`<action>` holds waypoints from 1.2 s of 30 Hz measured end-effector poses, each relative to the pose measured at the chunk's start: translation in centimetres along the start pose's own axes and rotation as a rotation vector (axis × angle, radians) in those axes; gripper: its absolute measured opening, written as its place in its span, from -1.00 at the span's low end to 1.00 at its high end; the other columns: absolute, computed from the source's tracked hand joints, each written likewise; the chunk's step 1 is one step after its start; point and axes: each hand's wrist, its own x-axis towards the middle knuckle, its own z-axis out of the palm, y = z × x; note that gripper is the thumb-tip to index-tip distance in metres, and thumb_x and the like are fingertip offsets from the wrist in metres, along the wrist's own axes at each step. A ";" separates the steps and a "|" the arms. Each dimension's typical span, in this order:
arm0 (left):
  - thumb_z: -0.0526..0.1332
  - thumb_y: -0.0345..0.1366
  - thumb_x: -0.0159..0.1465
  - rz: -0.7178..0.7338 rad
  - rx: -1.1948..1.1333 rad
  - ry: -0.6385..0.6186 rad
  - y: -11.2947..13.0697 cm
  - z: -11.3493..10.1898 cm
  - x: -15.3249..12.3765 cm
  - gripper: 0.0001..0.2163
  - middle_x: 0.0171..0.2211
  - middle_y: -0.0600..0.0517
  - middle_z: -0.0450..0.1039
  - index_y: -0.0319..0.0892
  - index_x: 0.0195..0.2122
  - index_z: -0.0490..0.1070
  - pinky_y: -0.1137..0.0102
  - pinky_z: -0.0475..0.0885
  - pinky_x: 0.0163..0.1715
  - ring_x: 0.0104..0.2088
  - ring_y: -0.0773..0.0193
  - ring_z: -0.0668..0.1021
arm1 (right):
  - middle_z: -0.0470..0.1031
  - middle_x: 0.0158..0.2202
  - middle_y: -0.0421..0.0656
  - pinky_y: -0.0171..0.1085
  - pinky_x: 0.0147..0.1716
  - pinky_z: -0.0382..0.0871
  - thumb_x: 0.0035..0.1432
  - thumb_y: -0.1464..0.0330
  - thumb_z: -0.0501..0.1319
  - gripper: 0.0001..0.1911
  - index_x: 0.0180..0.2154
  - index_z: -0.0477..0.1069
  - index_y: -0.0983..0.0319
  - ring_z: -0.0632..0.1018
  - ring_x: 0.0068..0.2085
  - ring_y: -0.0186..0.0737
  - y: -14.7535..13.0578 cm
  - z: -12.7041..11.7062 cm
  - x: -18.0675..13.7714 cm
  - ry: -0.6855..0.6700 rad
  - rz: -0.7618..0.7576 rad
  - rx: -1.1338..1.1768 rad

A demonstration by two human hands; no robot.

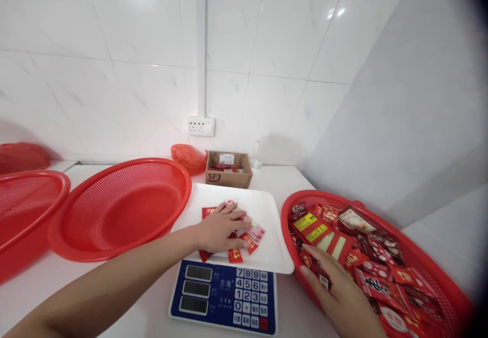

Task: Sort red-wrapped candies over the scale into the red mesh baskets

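Observation:
A white tray (267,203) sits on a blue-faced electronic scale (224,295). A small pile of red and pink snack packets (249,236) lies on the tray. My left hand (219,228) rests flat on that pile, fingers stretched out. To the right stands a red mesh basket (438,272) full of several red snack packets (375,282). My right hand (339,287) reaches into its near side, fingers extended over the packets, touching them; no grip shows.
An empty red mesh basket (122,208) stands left of the scale, and another red basket (23,216) at the far left. At the back are a small cardboard box (229,170), a red plastic bag (188,157), a wall socket (201,125) and a clear bottle (256,157).

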 end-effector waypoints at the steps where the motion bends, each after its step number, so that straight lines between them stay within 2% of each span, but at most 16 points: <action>1: 0.07 0.04 0.26 -0.010 0.002 0.016 -0.1 0.0 -0.1 -0.52 0.27 -0.07 0.12 0.01 0.17 0.26 -0.04 -0.11 0.23 0.30 -0.12 0.01 | 0.39 0.11 0.01 0.02 0.13 0.25 0.15 0.03 -0.03 -0.41 0.04 0.36 0.29 0.39 0.14 0.00 0.0 0.0 0.0 0.004 -0.003 -0.002; 5: 0.13 -0.04 0.25 -0.036 -0.010 0.035 -0.6 -0.1 -0.7 -0.57 0.25 -0.05 0.16 0.01 0.13 0.31 -0.03 -0.11 0.24 0.30 -0.09 0.03 | 0.41 0.10 0.00 0.00 0.10 0.30 0.16 0.04 -0.02 -0.43 0.02 0.38 0.27 0.42 0.11 -0.01 -0.1 -0.1 -0.1 0.016 -0.020 -0.010; 8: 0.13 0.01 0.23 -0.049 -0.023 0.044 -0.3 -0.1 -0.7 -0.56 0.25 -0.09 0.16 -0.02 0.10 0.34 -0.08 -0.12 0.22 0.30 -0.11 0.02 | 0.41 0.10 0.00 0.00 0.09 0.31 0.17 0.06 -0.01 -0.46 0.02 0.38 0.25 0.42 0.11 0.00 0.0 0.0 -0.1 0.025 -0.041 -0.017; 11: 0.09 0.09 0.22 -0.049 -0.012 0.067 0.4 0.2 -0.3 -0.47 0.26 -0.15 0.13 -0.05 0.15 0.27 -0.14 -0.13 0.20 0.31 -0.14 -0.01 | 0.41 0.10 0.00 0.01 0.09 0.32 0.18 0.07 0.00 -0.48 0.03 0.38 0.25 0.42 0.11 0.00 0.0 0.1 0.0 0.020 -0.043 -0.023; 15: 0.02 0.10 0.26 0.027 0.019 -0.003 1.2 0.7 0.2 -0.47 0.29 -0.17 0.05 0.03 0.22 0.16 -0.23 -0.08 0.13 0.30 -0.19 -0.01 | 0.42 0.09 0.00 -0.01 0.08 0.33 0.18 0.09 0.01 -0.50 0.01 0.38 0.25 0.43 0.10 -0.01 0.0 0.1 -0.1 0.031 -0.063 -0.018; 20: 0.03 0.01 0.30 0.072 0.017 -0.052 1.1 0.1 -0.2 -0.54 0.29 -0.11 0.06 0.11 0.21 0.16 -0.19 -0.06 0.14 0.30 -0.13 0.02 | 0.44 0.07 -0.01 -0.02 0.07 0.35 0.18 0.09 0.01 -0.51 0.00 0.40 0.24 0.45 0.09 0.00 -0.1 0.0 -0.1 0.040 -0.065 -0.029; 26: 0.02 0.10 0.26 0.064 0.034 -0.091 1.3 -0.2 -1.0 -0.44 0.31 -0.14 0.00 0.04 0.25 0.11 -0.20 -0.15 0.16 0.31 -0.16 -0.07 | 0.43 0.08 0.00 -0.02 0.08 0.34 0.18 0.09 0.01 -0.50 0.00 0.39 0.25 0.44 0.10 -0.01 0.0 0.1 0.0 0.033 -0.069 -0.028; 30: 0.03 0.12 0.25 0.085 0.034 -0.091 1.3 0.0 -1.2 -0.39 0.31 -0.17 -0.02 -0.01 0.27 0.06 -0.20 -0.16 0.16 0.31 -0.18 -0.06 | 0.44 0.07 0.00 -0.03 0.06 0.36 0.18 0.09 0.02 -0.51 0.00 0.40 0.25 0.45 0.08 -0.01 0.1 0.0 -0.1 0.034 -0.081 -0.024; 36: 0.00 0.09 0.28 0.097 0.012 -0.053 1.3 -0.4 -1.4 -0.43 0.31 -0.14 -0.01 -0.02 0.26 0.08 -0.16 -0.16 0.19 0.32 -0.13 -0.07 | 0.44 0.07 -0.02 -0.03 0.06 0.36 0.18 0.09 0.02 -0.51 0.00 0.39 0.24 0.45 0.09 -0.01 0.0 0.0 -0.2 0.038 -0.070 -0.033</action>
